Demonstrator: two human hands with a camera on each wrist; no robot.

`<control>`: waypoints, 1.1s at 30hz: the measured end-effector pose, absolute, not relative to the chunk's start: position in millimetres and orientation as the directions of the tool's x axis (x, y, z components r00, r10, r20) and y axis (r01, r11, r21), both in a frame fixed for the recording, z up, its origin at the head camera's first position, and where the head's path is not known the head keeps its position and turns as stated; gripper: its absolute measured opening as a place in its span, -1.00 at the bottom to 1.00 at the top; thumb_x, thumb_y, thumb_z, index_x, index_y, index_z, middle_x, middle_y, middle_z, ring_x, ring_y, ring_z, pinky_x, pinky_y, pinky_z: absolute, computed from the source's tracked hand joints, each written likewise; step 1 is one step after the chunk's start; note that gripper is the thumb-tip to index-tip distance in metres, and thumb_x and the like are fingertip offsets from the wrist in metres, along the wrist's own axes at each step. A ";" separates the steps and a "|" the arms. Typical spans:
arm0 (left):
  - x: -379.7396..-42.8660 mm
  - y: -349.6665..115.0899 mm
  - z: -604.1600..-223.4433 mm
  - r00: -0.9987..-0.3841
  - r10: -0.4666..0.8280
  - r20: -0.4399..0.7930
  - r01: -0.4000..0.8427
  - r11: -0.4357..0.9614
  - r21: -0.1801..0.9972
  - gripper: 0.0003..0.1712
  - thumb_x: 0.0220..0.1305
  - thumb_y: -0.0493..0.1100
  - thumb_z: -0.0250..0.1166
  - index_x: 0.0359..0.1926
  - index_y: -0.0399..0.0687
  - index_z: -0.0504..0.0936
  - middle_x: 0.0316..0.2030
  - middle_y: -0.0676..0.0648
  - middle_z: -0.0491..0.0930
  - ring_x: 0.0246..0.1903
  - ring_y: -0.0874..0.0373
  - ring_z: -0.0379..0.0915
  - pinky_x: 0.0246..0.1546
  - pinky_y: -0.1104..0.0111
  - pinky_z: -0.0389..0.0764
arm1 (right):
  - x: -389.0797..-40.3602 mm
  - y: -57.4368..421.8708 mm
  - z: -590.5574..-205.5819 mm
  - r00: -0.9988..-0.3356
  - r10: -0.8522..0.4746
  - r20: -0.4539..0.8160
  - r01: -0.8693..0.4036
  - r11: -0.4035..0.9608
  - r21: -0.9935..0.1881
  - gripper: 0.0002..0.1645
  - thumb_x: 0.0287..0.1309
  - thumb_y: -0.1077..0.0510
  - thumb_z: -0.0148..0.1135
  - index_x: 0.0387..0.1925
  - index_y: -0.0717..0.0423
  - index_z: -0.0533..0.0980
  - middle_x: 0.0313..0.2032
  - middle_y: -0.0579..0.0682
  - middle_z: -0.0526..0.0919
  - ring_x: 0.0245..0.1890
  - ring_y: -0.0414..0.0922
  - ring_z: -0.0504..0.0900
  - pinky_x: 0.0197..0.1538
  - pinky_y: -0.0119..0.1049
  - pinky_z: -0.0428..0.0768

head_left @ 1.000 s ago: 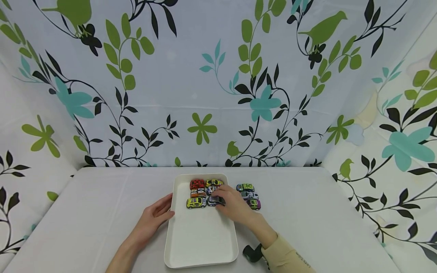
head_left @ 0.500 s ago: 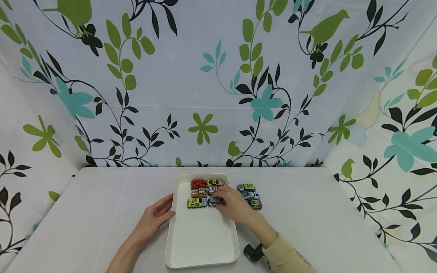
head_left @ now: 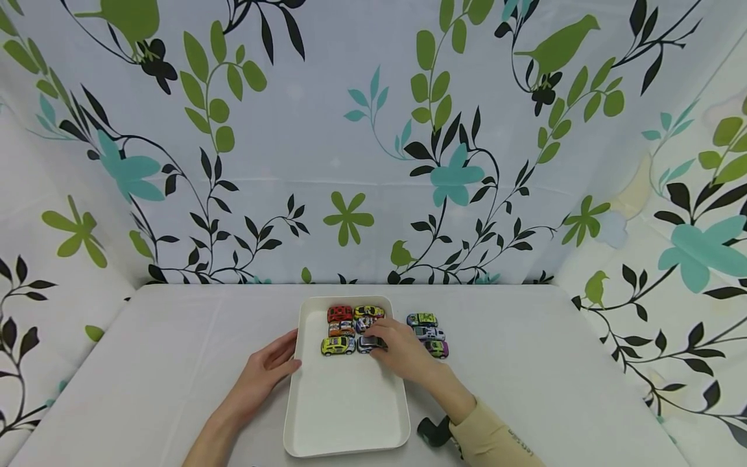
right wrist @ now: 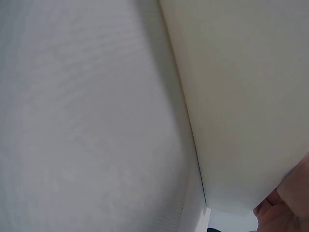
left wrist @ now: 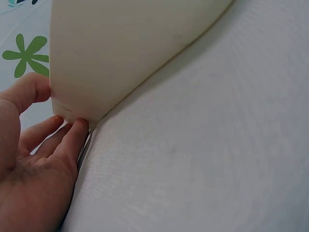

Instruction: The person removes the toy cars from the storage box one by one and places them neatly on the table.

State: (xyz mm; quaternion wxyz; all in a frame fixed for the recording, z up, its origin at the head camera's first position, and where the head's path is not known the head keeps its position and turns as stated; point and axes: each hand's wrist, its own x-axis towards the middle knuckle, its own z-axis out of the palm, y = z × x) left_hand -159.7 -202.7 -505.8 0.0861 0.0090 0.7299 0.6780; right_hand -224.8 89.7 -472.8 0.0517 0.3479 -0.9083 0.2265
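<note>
R hand [head_left: 404,350] pinches dark toy car [head_left: 365,346] to its L in white tray [head_left: 347,415], long axis crosswise, beside yellow car [head_left: 337,346]; L hand [head_left: 265,373], relaxed, farther off, touches tray's L edge.

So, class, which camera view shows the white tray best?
The head view: it shows the white tray nearly whole, inside and rim. The left and right wrist views each show only part of its outside.
</note>
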 end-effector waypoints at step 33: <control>-159.9 -201.5 -504.7 -0.986 0.120 -0.119 -0.106 0.106 0.989 -0.19 0.34 -0.11 0.33 0.51 -0.09 0.20 0.50 -0.14 0.19 0.48 0.00 0.11 0.30 0.41 0.42 | -218.1 97.7 -474.9 -0.661 -0.643 0.387 -0.750 0.544 -0.377 -0.61 0.12 0.20 0.44 0.01 0.17 0.65 -0.03 0.02 0.65 0.02 -0.07 0.62 0.12 -0.18 0.62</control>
